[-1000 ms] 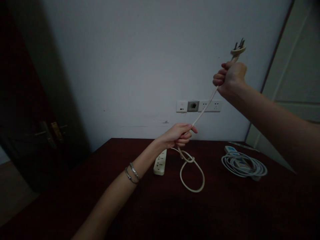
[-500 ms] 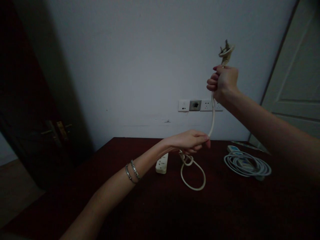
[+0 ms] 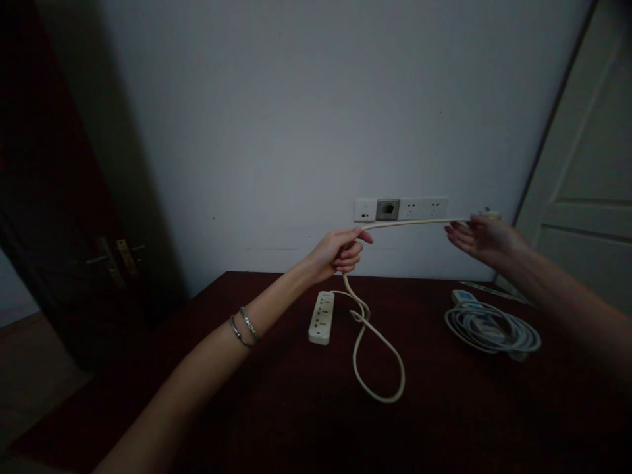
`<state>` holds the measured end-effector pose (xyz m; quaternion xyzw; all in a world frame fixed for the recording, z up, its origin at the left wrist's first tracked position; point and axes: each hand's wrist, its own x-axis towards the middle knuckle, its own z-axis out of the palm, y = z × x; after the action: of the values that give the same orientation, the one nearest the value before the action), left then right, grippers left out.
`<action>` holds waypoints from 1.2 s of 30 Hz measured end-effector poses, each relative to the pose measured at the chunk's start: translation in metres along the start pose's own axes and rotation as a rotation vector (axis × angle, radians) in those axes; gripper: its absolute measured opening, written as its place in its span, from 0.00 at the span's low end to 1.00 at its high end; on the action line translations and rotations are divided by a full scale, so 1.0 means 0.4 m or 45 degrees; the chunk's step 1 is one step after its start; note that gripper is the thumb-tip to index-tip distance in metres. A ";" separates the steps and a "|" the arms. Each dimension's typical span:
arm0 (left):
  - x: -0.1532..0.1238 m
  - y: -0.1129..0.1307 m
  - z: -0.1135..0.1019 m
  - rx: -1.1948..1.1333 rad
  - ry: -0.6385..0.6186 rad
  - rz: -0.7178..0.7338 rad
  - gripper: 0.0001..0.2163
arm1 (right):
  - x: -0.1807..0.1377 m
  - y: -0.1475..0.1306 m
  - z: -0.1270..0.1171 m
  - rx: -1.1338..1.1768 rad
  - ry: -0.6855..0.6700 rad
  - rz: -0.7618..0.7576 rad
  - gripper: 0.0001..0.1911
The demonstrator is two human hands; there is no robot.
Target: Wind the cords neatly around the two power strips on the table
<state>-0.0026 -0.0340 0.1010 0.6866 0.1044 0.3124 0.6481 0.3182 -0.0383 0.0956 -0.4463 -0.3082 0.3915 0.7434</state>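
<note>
A cream power strip (image 3: 321, 317) lies on the dark red table (image 3: 296, 421). Its cord (image 3: 378, 368) forms a loose loop on the table, then rises to my left hand (image 3: 340, 251), which pinches it in closed fingers. From there the cord runs level to the right, to my right hand (image 3: 481, 237). That hand holds the plug end (image 3: 488, 214) near the thumb, its other fingers loosely stretched toward the left. Two bracelets (image 3: 241, 326) circle my left wrist.
A coiled white cable with a second power strip (image 3: 491, 327) lies at the table's right. Wall sockets (image 3: 401, 209) sit just behind the stretched cord. A dark door with a brass handle (image 3: 116, 258) stands at left, a pale door (image 3: 582, 191) at right.
My right hand dropped from head height to socket level and turned the plug sideways, so the cord now runs level. My left hand rose slightly. The knot in the cord loosened into an open loop.
</note>
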 end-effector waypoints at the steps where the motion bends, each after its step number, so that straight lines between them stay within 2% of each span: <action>1: 0.002 0.001 0.002 -0.006 -0.001 -0.009 0.11 | -0.012 0.031 -0.020 -0.038 -0.069 0.035 0.09; 5: 0.010 0.004 0.024 -0.026 -0.062 -0.028 0.11 | -0.070 0.148 -0.072 -0.233 -0.255 0.128 0.11; 9: 0.021 0.011 0.054 -0.012 -0.079 -0.054 0.11 | -0.123 0.226 -0.081 -0.470 -0.445 0.164 0.16; 12: 0.029 0.024 0.066 -0.007 -0.092 -0.032 0.11 | -0.158 0.234 -0.068 -0.560 -0.592 0.341 0.13; 15: 0.036 0.035 0.067 -0.007 -0.107 -0.015 0.11 | -0.184 0.190 -0.038 -0.765 -0.663 0.418 0.11; 17: 0.040 0.037 0.068 -0.006 -0.123 -0.024 0.11 | -0.199 0.138 -0.005 -0.903 -0.559 0.270 0.13; 20: 0.044 0.035 0.076 0.011 -0.181 -0.062 0.12 | -0.235 0.049 0.063 -0.896 -0.346 -0.301 0.10; 21: 0.044 0.034 0.082 0.024 -0.206 -0.075 0.13 | -0.254 0.023 0.088 -0.877 -0.322 -0.517 0.10; 22: 0.045 0.034 0.088 0.038 -0.223 -0.084 0.13 | -0.274 0.001 0.113 -0.878 -0.380 -0.659 0.13; 23: 0.044 0.035 0.094 0.058 -0.231 -0.093 0.13 | -0.296 -0.017 0.137 -0.881 -0.503 -0.698 0.14; 25: 0.042 0.041 0.104 0.104 -0.221 -0.109 0.13 | -0.334 -0.040 0.175 -0.909 -0.773 -0.586 0.15; 27: 0.037 0.049 0.109 0.145 -0.178 -0.113 0.13 | -0.359 -0.052 0.198 -0.976 -0.909 -0.528 0.16; 29: 0.029 0.058 0.107 0.160 -0.139 -0.096 0.13 | -0.367 -0.062 0.207 -1.076 -0.911 -0.636 0.15; 32: 0.017 0.060 0.095 0.125 -0.093 -0.052 0.12 | -0.363 -0.081 0.207 -1.218 -0.826 -0.922 0.13; 36: 0.010 0.026 0.069 0.034 -0.162 -0.092 0.17 | -0.356 -0.110 0.203 -1.266 -0.599 -1.228 0.12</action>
<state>0.0136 -0.0560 0.1132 0.7094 0.0920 0.2430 0.6552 0.1945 -0.1391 0.1533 -0.4498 -0.7633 -0.0798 0.4569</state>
